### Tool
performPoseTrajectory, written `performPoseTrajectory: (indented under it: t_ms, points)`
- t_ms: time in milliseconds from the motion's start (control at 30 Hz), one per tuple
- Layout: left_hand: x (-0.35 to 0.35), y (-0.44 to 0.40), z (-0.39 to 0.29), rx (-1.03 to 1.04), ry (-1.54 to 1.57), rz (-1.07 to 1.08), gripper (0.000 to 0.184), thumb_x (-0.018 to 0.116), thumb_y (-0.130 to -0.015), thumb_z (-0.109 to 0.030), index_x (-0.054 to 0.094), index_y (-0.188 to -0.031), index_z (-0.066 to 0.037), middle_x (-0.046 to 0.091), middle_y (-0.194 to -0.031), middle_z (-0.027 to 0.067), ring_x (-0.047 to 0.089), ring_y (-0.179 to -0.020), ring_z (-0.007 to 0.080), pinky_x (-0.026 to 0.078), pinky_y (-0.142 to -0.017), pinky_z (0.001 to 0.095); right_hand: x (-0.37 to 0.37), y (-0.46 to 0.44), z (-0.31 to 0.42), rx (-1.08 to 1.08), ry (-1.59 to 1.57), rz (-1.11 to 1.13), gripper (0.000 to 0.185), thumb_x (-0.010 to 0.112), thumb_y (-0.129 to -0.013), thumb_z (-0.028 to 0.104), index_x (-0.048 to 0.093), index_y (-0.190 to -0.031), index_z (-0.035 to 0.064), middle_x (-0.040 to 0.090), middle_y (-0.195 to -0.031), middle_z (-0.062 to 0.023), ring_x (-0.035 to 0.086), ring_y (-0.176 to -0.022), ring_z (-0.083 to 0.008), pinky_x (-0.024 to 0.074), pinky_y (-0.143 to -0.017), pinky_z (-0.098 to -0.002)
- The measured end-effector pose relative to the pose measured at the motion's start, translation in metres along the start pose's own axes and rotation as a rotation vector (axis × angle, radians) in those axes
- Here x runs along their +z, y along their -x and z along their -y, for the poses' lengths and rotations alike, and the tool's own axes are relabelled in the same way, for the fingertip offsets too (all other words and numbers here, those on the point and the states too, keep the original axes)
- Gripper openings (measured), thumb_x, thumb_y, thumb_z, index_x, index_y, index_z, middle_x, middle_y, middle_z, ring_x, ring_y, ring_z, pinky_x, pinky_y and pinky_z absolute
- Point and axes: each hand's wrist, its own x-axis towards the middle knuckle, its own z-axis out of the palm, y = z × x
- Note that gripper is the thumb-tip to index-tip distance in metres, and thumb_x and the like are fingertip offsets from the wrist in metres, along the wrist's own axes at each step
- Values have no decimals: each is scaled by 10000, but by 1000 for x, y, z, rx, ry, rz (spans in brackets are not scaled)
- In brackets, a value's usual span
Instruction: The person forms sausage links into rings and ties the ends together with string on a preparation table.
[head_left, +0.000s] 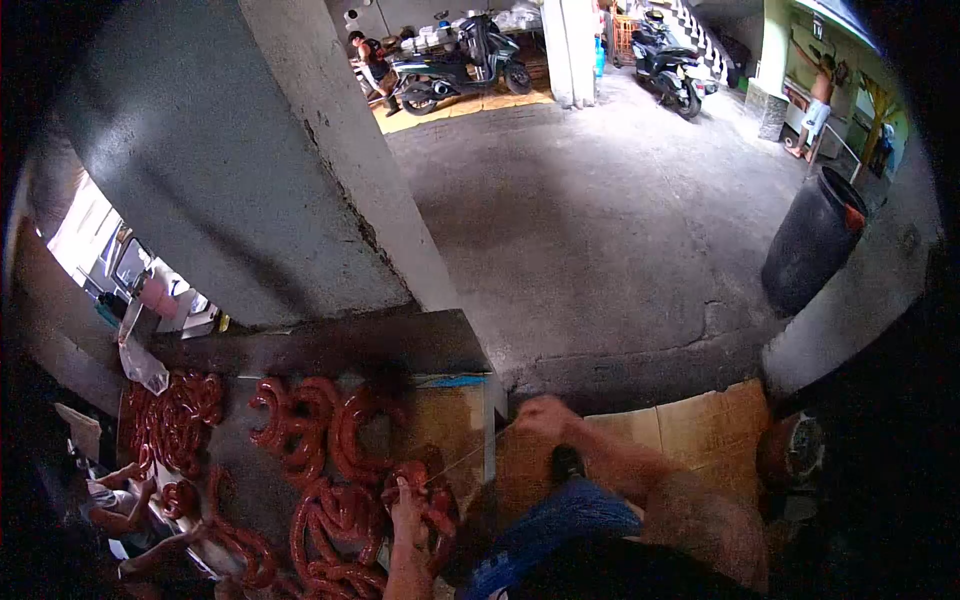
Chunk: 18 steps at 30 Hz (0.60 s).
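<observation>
Holding a red sausage [408, 471] low over the dark table [238, 430] in the left hand [407, 512], nearer than the right hand [547, 416]. Gripping a thin string [466, 458] in the right, stretched diagonally down-left toward the sausage.

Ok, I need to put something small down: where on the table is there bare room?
Bare: the tan patch between the curved sausages and the table's right edge, just beyond the string; also the dark strip between the left heap and the curved sausages. Crowded: around the left hand, where sausages lie packed.
</observation>
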Motion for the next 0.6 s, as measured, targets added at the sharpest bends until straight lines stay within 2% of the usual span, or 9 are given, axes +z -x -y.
performPoseTrajectory:
  t_ms: [33,100,133,200,267,333,367,500,600]
  points:
    - [9,9,-12,-6,5,4,515,550,-887,-515,610,-869,-4,599,-721,88,509,-577,145,434,-530,301,-63,16,11,242,198,-90,213,599,-852,137,655,-1050,81,605,-973,-103,572,-869,-206,475,-687,-363]
    - [21,29,-24,-170,-411,-105,466,554,-898,-479,613,-874,-17,616,-757,83,544,-619,141,448,-536,293,-100,50,42,435,873,-508,282,589,-828,109,642,-1105,94,609,-1051,-148,584,-983,-279,500,-760,-369]
    - [33,48,-38,-180,-393,-113,466,554,-898,-479,613,-874,-17,616,-757,83,544,-619,141,448,-536,293,-82,57,54,432,887,-490,282,589,-828,109,642,-1105,94,609,-1051,-148,584,-983,-279,500,-760,-369]
    - [47,69,-48,-109,-328,-89,411,541,-922,-420,610,-901,-15,626,-805,74,568,-661,147,460,-565,289,-6,43,74,124,670,-103,330,598,-824,151,628,-1151,115,593,-1152,-161,566,-1071,-317,504,-821,-369]
    - [29,47,-13,21,-231,-20,348,530,-939,-352,608,-941,-13,631,-850,70,580,-706,146,467,-611,282,80,18,76,253,614,598,432,497,-906,406,597,-1192,98,511,-1324,-90,519,-1146,-310,407,-973,-393]
    - [23,29,20,220,60,89,244,504,-952,-193,582,-1068,7,630,-960,91,586,-815,168,459,-718,264,137,-6,73,253,391,468,432,500,-917,390,573,-1215,86,532,-1284,-94,528,-1128,-294,414,-960,-384]
    - [20,8,30,479,-188,116,256,499,-950,-177,565,-1106,15,626,-994,97,577,-861,171,455,-740,271,163,-14,69,257,165,315,434,502,-929,374,550,-1239,74,552,-1244,-98,537,-1110,-277,421,-946,-375]
    - [13,4,55,333,-521,-124,291,470,-952,-172,578,-1097,56,633,-947,134,562,-890,184,446,-776,323,202,-17,66,377,-957,53,338,557,-933,218,540,-1212,28,608,-992,-51,593,-852,-187,487,-773,-299]
    - [27,31,42,408,-604,-129,280,458,-948,-185,612,-956,49,624,-870,241,618,-837,325,466,-735,399,180,-32,87,445,-771,343,230,533,-894,58,569,-1121,38,577,-771,-25,539,-630,-126,474,-546,-262]
